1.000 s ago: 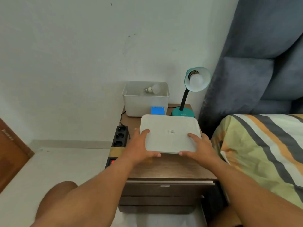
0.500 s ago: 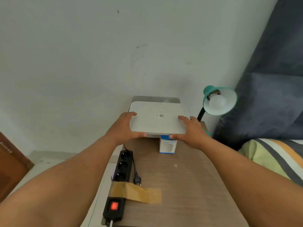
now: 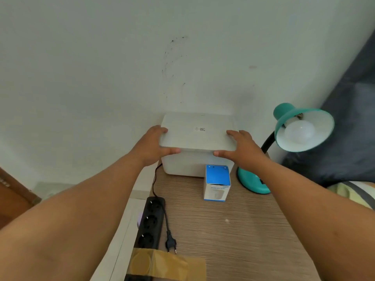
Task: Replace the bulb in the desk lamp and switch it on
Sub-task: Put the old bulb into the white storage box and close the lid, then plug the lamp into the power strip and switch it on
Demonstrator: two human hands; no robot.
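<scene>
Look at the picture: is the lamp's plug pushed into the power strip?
No. The plug lies loose on the nightstand beside the power strip, its pins in no socket.

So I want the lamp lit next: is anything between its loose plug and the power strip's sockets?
Nothing visible blocks it. The plug lies on the nightstand right beside the power strip, whose three visible sockets are empty. Both hands, left hand and right hand, are on the bin's lid.

The scene is evenly lit by soft, diffuse light; shadows are kept faint, detail is slightly softened, and edges are bent by wide-angle distortion.
</scene>
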